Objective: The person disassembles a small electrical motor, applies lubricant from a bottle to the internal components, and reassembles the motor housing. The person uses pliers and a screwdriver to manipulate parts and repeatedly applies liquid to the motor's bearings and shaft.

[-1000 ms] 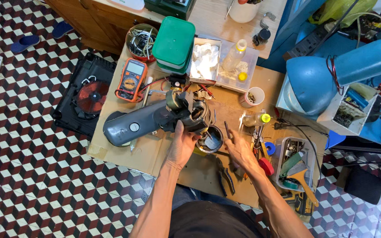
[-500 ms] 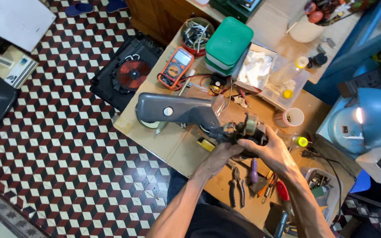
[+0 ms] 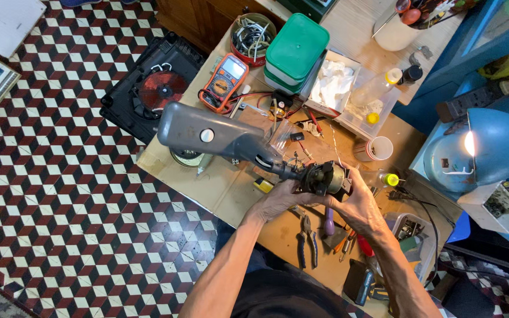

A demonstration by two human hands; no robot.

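From the head view we hold a small electric motor (image 3: pixel 327 178) up over the near half of the desk (image 3: pixel 207 188), and a long grey plastic housing (image 3: pixel 210 134) juts from it toward the desk's left edge. Our left hand (image 3: pixel 278 200) curls closed beneath the dark shaft end, propping the weight, while our right hand (image 3: pixel 360 206) wraps the motor's far side, fingers clasped round its metal body; lifted this way, the part turns freely under the blue lamp (image 3: pixel 490 147) lit at the right edge.

The housing looks smooth and matt, with a round pale button; the motor is dark, ribbed and partly coppery. Pliers (image 3: pixel 308 238) and a purple-handled screwdriver (image 3: pixel 329 221) lie on the desk just under our hands, within easy reach. Toward the far edge sit an orange multimeter (image 3: pixel 225 81) and stacked green lidded boxes (image 3: pixel 296 50), well apart from the work. A checkered tile floor (image 3: pixel 60 206) spreads left.
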